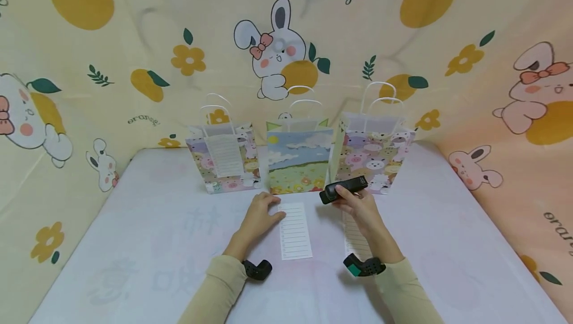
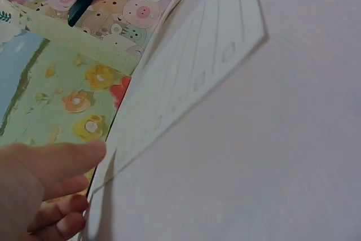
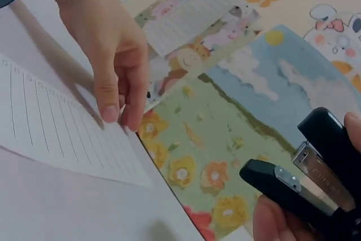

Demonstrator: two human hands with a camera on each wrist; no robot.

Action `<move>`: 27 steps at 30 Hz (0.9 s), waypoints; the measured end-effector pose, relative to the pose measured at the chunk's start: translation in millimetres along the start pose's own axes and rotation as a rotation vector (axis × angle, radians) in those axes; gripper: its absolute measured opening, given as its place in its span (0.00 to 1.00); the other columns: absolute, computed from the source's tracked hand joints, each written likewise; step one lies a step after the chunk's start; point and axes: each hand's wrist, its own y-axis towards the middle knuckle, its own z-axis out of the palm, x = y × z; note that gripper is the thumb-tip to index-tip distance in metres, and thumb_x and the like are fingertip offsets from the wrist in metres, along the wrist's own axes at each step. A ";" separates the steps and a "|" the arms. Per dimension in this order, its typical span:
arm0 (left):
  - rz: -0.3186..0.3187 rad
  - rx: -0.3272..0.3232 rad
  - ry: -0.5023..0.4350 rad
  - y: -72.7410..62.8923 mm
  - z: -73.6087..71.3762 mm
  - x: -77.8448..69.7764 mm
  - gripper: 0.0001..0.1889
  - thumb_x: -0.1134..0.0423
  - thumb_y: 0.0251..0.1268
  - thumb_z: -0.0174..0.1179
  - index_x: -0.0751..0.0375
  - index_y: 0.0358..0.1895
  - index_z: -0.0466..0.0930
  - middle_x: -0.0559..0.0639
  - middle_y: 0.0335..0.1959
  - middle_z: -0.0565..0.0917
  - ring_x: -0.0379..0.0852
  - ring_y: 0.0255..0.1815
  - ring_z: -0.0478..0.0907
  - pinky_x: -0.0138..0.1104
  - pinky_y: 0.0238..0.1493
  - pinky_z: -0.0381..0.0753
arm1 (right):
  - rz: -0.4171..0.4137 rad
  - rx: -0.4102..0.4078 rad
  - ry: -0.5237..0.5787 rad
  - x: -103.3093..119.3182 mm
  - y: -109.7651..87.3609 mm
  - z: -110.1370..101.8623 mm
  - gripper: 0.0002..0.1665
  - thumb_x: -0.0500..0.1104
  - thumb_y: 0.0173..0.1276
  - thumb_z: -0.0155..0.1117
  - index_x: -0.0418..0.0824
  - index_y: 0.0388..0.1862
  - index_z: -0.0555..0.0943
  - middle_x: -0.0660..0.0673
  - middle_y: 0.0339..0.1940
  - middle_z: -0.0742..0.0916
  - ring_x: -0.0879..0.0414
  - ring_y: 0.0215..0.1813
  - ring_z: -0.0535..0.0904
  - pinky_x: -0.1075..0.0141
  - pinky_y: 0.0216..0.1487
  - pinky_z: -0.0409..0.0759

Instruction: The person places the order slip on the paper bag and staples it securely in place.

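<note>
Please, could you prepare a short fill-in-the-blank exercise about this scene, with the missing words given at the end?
1. The right hand holds a black ____.
2. Exactly ____ bags stand on the table.
3. In the head view, a sheet covers part of the ____ bag.

Missing words: stapler; three; left.

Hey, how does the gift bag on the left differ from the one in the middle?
The left bag is covered in cartoon animals, while the middle bag shows a flowery meadow under a blue sky.
The left bag has a lined sheet on its front; the middle bag's front is bare, with a loose list lying before it.
Both stand upright with white handles.
</note>
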 end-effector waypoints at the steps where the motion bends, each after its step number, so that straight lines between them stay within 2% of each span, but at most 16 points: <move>1: -0.004 -0.002 0.010 0.8 1.0 0.0 0.20 0.59 0.56 0.69 0.66 0.50 0.82 0.60 0.49 0.79 0.56 0.54 0.73 0.49 0.60 0.74 | 0.001 -0.006 0.010 0.4 0.1 -1.4 0.31 0.41 0.71 0.58 0.33 0.65 0.57 0.57 0.31 0.86 0.64 0.32 0.86 0.70 0.43 0.85; 4: -0.014 -0.006 0.044 2.0 2.6 -1.6 0.21 0.59 0.55 0.69 0.66 0.50 0.82 0.60 0.49 0.78 0.56 0.54 0.72 0.51 0.57 0.74 | 0.005 -0.028 0.032 2.6 -0.4 -9.2 0.29 0.41 0.70 0.59 0.38 0.62 0.57 0.57 0.28 0.87 0.62 0.30 0.87 0.67 0.43 0.86; 7: -0.019 -0.001 0.062 2.9 3.3 -3.0 0.21 0.59 0.54 0.70 0.66 0.50 0.82 0.60 0.49 0.78 0.57 0.54 0.72 0.52 0.55 0.73 | -0.020 -0.042 0.033 4.3 -2.5 -20.2 0.20 0.40 0.69 0.60 0.42 0.53 0.62 0.58 0.28 0.88 0.62 0.28 0.87 0.66 0.40 0.87; 11: -0.032 0.012 0.060 3.8 3.6 -4.0 0.21 0.60 0.54 0.70 0.66 0.50 0.82 0.60 0.49 0.78 0.58 0.55 0.71 0.53 0.54 0.72 | -0.037 -0.054 0.018 5.0 -6.4 -37.6 0.14 0.39 0.69 0.60 0.41 0.48 0.67 0.58 0.27 0.88 0.63 0.28 0.87 0.67 0.38 0.86; 12: -0.039 0.016 0.054 3.9 3.6 -4.3 0.21 0.60 0.54 0.70 0.66 0.50 0.82 0.60 0.49 0.78 0.58 0.56 0.71 0.53 0.54 0.72 | -0.036 -0.069 0.019 5.0 -6.9 -42.0 0.14 0.39 0.69 0.60 0.39 0.48 0.67 0.58 0.27 0.88 0.62 0.27 0.87 0.67 0.37 0.86; 14: -0.035 0.018 0.066 3.8 3.4 -4.5 0.20 0.60 0.54 0.70 0.66 0.50 0.82 0.60 0.49 0.78 0.57 0.55 0.72 0.53 0.53 0.72 | -0.013 -0.117 0.024 5.9 -9.1 -50.9 0.24 0.40 0.67 0.62 0.38 0.55 0.61 0.58 0.32 0.86 0.62 0.27 0.87 0.68 0.38 0.86; 17: -0.037 0.017 0.072 3.6 3.1 -5.2 0.20 0.60 0.54 0.70 0.65 0.50 0.82 0.59 0.48 0.78 0.57 0.54 0.72 0.53 0.52 0.72 | 0.022 -0.201 0.032 7.4 -12.1 -63.6 0.43 0.41 0.66 0.64 0.43 0.66 0.45 0.52 0.48 0.78 0.63 0.28 0.87 0.69 0.40 0.86; 19: -0.035 0.014 0.074 3.5 3.0 -5.8 0.20 0.60 0.55 0.70 0.65 0.50 0.83 0.59 0.48 0.78 0.56 0.53 0.72 0.52 0.51 0.72 | 0.046 -0.240 0.007 8.2 -14.6 -72.0 0.50 0.43 0.66 0.64 0.48 0.68 0.37 0.47 0.56 0.70 0.64 0.29 0.87 0.70 0.41 0.85; 21: -0.036 0.016 0.074 3.6 2.9 -6.2 0.19 0.60 0.55 0.70 0.64 0.49 0.83 0.59 0.48 0.78 0.56 0.54 0.72 0.52 0.51 0.72 | 0.056 -0.260 -0.040 7.9 -16.8 -79.8 0.50 0.44 0.66 0.63 0.48 0.70 0.36 0.45 0.60 0.64 0.66 0.30 0.86 0.72 0.41 0.85; 24: -0.029 0.020 0.075 3.5 3.0 -6.9 0.17 0.60 0.55 0.70 0.64 0.47 0.83 0.59 0.48 0.79 0.57 0.54 0.73 0.53 0.50 0.72 | 0.068 -0.269 -0.091 6.4 -20.7 -89.9 0.48 0.46 0.67 0.62 0.44 0.69 0.39 0.44 0.60 0.64 0.68 0.31 0.85 0.73 0.42 0.84; 27: -0.020 0.026 0.076 3.9 3.2 -6.9 0.14 0.61 0.55 0.70 0.63 0.43 0.84 0.59 0.46 0.81 0.57 0.54 0.75 0.54 0.49 0.73 | 0.073 -0.244 -0.024 4.8 -24.1 -97.2 0.41 0.46 0.68 0.61 0.47 0.64 0.42 0.47 0.56 0.64 0.65 0.32 0.86 0.71 0.43 0.85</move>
